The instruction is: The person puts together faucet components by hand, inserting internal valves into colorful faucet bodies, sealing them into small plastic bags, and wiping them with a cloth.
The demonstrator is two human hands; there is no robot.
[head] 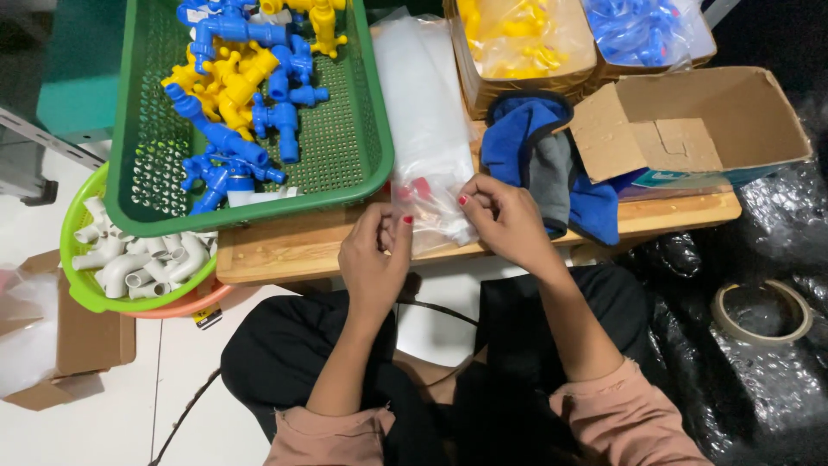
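Note:
My left hand (373, 259) and my right hand (504, 220) are both pinching the near end of a clear plastic bag (429, 121) that lies on a low wooden table (285, 246). Small red pieces (414, 188) show through the bag just beyond my fingertips. Left of the bag stands a green perforated tray (345, 147) holding several blue and yellow plastic pipe fittings (237, 86).
A lime basket (82, 289) of white pipe fittings sits at the left over an orange bowl. A blue and grey cloth (539, 151), an empty cardboard box (690, 121), and boxes of bagged yellow (522, 39) and blue (642, 30) fittings lie at the right. A tape roll (763, 312) rests on black plastic.

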